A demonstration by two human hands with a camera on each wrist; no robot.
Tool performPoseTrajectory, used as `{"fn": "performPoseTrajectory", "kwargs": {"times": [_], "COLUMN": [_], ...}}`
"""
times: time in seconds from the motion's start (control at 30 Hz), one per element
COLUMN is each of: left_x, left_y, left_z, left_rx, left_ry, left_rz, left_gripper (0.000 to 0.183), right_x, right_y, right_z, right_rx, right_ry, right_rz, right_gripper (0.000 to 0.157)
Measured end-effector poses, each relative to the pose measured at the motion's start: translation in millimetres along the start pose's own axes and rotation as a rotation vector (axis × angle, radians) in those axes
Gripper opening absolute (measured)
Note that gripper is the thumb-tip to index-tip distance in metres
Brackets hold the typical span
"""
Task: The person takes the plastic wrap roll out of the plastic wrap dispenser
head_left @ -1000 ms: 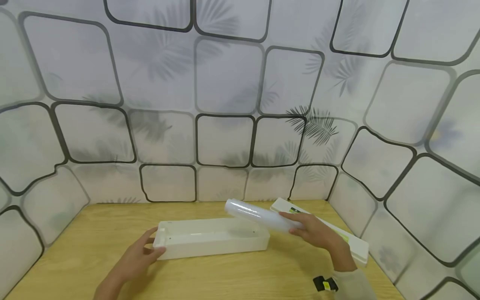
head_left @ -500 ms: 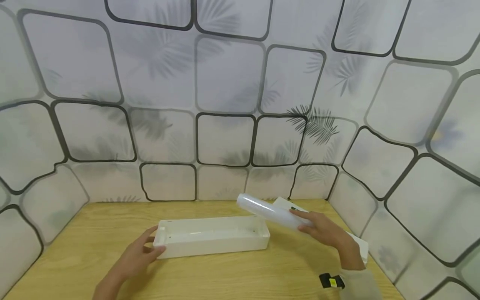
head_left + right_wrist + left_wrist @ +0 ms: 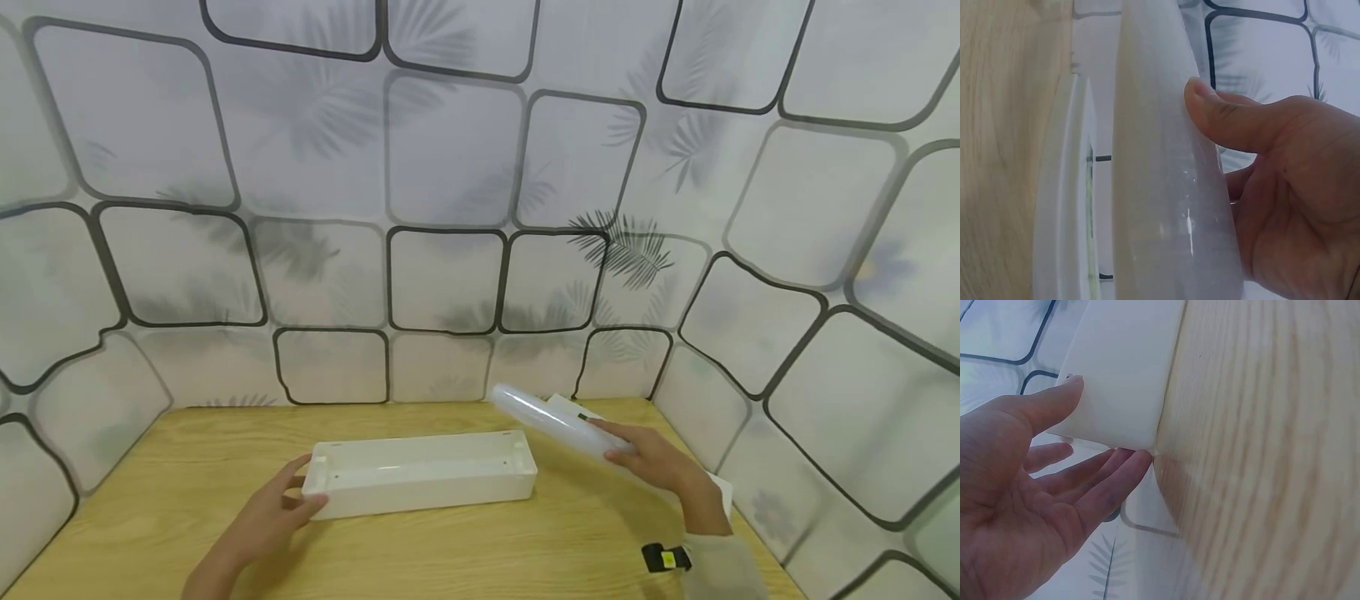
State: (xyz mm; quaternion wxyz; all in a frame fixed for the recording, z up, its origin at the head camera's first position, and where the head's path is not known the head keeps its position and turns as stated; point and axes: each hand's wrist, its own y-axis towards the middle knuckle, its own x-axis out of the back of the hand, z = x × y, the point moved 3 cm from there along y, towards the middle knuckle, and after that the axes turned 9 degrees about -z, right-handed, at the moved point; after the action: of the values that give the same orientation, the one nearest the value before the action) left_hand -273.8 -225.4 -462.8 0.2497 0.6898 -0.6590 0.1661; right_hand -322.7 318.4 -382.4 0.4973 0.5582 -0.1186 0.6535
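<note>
A long, open-topped white plastic box (image 3: 423, 479) rests on the wooden table. My left hand (image 3: 262, 518) grips its left end, thumb on the front wall and fingers around the end, as the left wrist view also shows with the hand (image 3: 1041, 487) at the box's corner (image 3: 1119, 394). To the right of the box, my right hand (image 3: 656, 458) holds a roll of cling film (image 3: 551, 419) near its right end, raised and tilted. In the right wrist view the thumb lies along the shiny roll (image 3: 1166, 156); the other fingers are partly hidden behind it.
Beneath and behind the roll lies a long white lid (image 3: 722, 492) with a green label, partly covered by my right hand and forearm. Patterned walls stand behind the wooden table (image 3: 420, 554) and at both sides. A black strap (image 3: 663, 558) shows by the right sleeve.
My right hand has carried the cling film roll to the right, away from the box and over the lid. The left hand and the box stay in place.
</note>
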Motion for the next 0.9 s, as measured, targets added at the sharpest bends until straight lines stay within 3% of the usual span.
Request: {"fn": "performPoseTrajectory", "kwargs": {"times": [0.63, 0.9], "left_x": [2.0, 0.2], "left_y": [-1.8, 1.4], "left_z": [1.3, 1.9], "left_rx": [0.019, 0.036], "left_ry": [0.014, 0.018], "left_rz": [0.024, 0.026], "left_gripper": [0.08, 0.081], "right_x": [-18.4, -21.8], "right_y": [-12.7, -13.8], "right_z": [-30.6, -36.5], "right_rx": [-0.214, -0.248], "right_ry": [0.066, 0.054], "right_rz": [0.138, 0.157], "right_gripper": [0.054, 0.052]}}
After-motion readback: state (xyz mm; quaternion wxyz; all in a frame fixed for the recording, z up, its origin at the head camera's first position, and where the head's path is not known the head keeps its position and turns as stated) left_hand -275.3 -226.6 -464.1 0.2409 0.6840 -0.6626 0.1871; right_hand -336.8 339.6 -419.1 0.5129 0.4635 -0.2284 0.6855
